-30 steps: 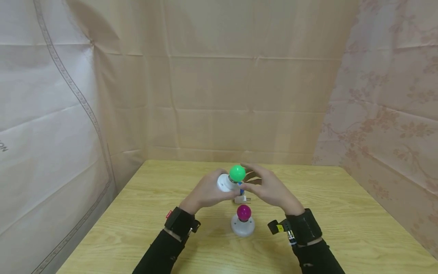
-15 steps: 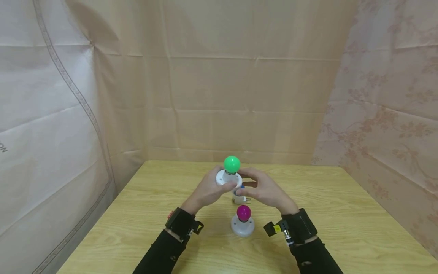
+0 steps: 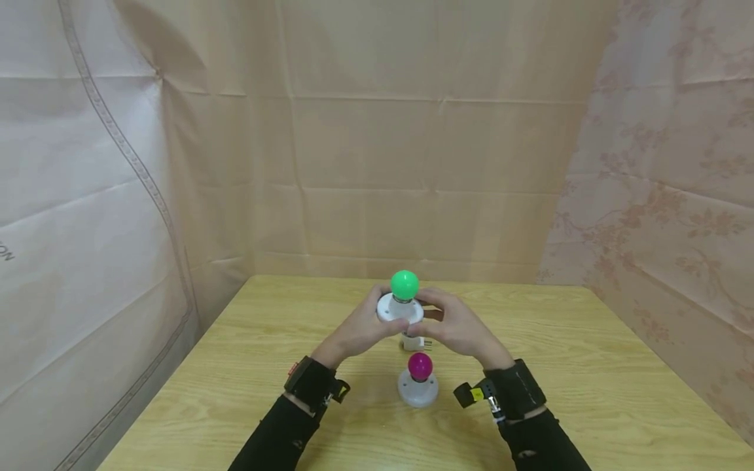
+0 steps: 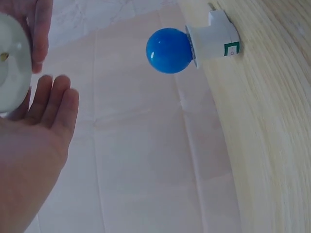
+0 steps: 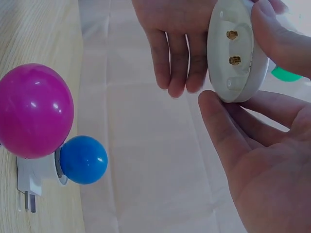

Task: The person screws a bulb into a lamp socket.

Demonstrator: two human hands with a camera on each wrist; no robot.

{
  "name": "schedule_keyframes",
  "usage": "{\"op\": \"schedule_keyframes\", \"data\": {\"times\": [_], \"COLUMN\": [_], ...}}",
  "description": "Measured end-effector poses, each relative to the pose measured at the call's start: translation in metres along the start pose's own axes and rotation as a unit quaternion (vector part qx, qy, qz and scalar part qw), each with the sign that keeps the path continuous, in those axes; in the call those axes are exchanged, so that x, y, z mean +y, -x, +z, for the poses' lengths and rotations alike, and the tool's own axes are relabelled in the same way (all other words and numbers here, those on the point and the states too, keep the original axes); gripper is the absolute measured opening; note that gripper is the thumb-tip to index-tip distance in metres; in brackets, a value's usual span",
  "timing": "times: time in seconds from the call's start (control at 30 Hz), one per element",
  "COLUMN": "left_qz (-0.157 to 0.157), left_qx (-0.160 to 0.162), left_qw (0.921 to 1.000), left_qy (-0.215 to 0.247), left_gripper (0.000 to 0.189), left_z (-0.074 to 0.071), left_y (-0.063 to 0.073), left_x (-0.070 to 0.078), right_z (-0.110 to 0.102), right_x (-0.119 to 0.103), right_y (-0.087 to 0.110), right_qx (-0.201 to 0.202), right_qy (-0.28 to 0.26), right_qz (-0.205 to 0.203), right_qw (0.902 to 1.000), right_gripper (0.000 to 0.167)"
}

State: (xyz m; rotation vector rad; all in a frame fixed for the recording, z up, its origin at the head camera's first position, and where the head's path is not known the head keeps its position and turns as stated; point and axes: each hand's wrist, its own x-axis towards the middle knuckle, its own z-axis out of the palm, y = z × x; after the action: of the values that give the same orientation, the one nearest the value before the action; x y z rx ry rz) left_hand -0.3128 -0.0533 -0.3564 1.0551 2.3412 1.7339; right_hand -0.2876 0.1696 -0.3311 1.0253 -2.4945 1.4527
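Note:
Both hands hold a round white lamp holder [image 3: 391,310] up off the table, with a green bulb [image 3: 405,285] standing upright in it. My left hand [image 3: 358,331] grips its left rim, the thumb across the front. On the opposite rim, thumb and fingertips of my right hand [image 3: 462,327] pinch the base. The right wrist view shows the hollow underside of the lamp holder [image 5: 233,73] with two brass contacts. In that view, several fingers of the left hand [image 5: 177,63] extend straight past the base.
Below the hands stands another white lamp holder [image 3: 418,394] with a magenta bulb [image 3: 420,366]. Behind it on the wooden table [image 3: 283,379] is a white plug-in socket [image 4: 211,41] with a blue bulb [image 4: 169,50], its prongs sideways. Cloth [image 3: 412,163] hangs behind the table.
The lamp holder with the green bulb has gone from tilted rightward to upright, then shifted slightly right. My right hand has moved from beside the bulb down to the base's rim.

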Motion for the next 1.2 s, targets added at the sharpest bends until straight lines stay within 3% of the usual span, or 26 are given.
{"op": "schedule_keyframes", "data": {"times": [0.23, 0.47, 0.9, 1.2], "left_qz": [0.023, 0.042, 0.003, -0.011], "left_qx": [-0.015, -0.023, -0.009, -0.016], "left_qw": [0.9978, 0.9930, 0.9911, 0.9904], "left_qy": [-0.060, -0.108, -0.133, -0.137], "left_gripper": [0.070, 0.059, 0.058, 0.062], "left_z": [-0.012, -0.020, -0.042, -0.059], "left_y": [0.004, 0.007, 0.021, 0.030], "left_x": [-0.001, -0.011, -0.014, -0.026], "right_z": [0.001, 0.012, 0.041, 0.065], "right_x": [-0.001, 0.006, -0.006, -0.005], "right_y": [0.000, -0.004, -0.020, -0.029], "right_qx": [-0.001, -0.017, 0.002, 0.009], "right_qy": [0.019, 0.040, 0.066, 0.021], "right_qz": [-0.002, 0.003, 0.015, 0.027], "right_qw": [0.9998, 0.9991, 0.9977, 0.9994], "right_gripper": [0.060, 0.054, 0.049, 0.044]}}
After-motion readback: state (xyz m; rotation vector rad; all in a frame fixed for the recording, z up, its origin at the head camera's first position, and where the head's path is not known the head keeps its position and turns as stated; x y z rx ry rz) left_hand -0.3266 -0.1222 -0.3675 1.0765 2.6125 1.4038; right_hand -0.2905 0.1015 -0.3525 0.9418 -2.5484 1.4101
